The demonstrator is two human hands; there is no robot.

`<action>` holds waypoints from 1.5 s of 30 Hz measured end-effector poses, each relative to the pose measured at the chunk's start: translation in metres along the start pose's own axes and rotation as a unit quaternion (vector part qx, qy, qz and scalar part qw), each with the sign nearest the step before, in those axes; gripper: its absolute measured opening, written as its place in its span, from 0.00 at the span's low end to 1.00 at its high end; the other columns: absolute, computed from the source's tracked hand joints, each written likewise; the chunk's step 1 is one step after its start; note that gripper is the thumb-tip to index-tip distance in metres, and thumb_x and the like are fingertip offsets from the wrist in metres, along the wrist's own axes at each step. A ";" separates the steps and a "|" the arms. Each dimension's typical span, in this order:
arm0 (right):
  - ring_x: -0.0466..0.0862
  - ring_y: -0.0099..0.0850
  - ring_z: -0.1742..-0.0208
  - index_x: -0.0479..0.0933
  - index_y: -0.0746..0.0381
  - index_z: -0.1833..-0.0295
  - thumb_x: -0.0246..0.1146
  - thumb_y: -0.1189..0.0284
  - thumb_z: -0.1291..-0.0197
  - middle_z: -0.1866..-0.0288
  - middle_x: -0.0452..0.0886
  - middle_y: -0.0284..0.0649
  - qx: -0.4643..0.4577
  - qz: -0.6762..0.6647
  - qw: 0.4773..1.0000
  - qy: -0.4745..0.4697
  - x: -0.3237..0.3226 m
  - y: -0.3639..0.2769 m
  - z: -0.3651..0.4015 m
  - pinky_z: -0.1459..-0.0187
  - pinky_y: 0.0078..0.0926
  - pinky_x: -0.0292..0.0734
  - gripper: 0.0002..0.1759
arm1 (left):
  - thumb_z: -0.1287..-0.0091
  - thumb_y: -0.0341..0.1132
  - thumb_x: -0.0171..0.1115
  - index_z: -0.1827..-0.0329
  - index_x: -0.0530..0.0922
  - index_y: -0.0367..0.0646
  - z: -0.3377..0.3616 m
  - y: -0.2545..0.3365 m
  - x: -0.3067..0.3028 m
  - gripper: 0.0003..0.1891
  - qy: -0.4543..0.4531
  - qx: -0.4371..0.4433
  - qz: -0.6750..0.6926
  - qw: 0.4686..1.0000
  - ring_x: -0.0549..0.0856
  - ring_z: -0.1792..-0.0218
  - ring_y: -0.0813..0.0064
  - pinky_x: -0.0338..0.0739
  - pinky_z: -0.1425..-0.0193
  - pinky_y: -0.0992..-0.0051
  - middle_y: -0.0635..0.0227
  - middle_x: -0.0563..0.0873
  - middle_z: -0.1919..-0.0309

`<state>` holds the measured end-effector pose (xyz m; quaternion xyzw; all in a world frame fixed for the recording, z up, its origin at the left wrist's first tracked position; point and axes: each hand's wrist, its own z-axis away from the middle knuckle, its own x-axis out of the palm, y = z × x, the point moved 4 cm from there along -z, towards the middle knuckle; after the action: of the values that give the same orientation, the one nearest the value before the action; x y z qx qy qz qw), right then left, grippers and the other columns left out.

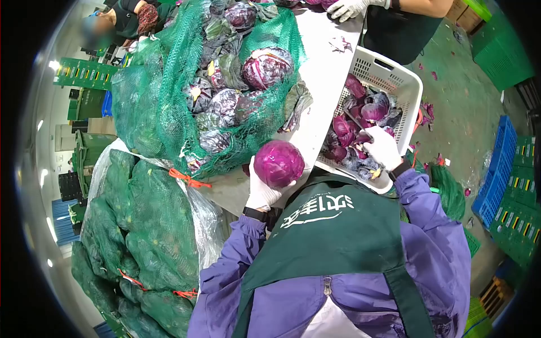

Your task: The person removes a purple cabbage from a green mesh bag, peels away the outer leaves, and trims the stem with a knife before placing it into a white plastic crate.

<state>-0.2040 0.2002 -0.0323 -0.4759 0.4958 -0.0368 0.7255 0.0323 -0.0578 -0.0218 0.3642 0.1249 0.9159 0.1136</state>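
A smooth purple cabbage [279, 164] rests in my left hand [262, 188], which wears a white glove and holds it over the table's near edge. My right hand [381, 147], also gloved, is over a white basket [416, 90] of loose purple leaves [345, 128]. Its fingers are closed around something thin and dark, perhaps a knife handle, too small to name surely. Beyond my left hand, a green net bag [186, 112] lies open on the white table [324, 73], with several untrimmed cabbages [267, 69] in it.
Full green net sacks [152, 242] with red ties stand at the left. Across the table are a co-worker's gloved hand [347, 8] and dark apron. Another person [127, 22] is at the upper left. Blue pallet [495, 169] and green crates [515, 208] stand right; leaf scraps litter the floor.
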 end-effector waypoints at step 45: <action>0.85 0.44 0.53 0.77 0.56 0.42 0.53 0.63 0.30 0.50 0.83 0.46 -0.042 0.018 0.999 0.015 0.020 -0.096 -0.041 0.54 0.40 0.81 0.16 | 0.56 0.40 0.81 0.26 0.59 0.40 -0.040 -0.031 0.140 0.54 0.047 0.468 -0.739 0.483 0.65 0.30 0.44 0.69 0.29 0.54 0.46 0.60 0.30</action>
<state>-0.1841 0.1106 0.0215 -0.4963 0.5161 -0.0096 0.6980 -0.0913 0.0075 0.0299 0.0933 0.7634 0.3171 0.5550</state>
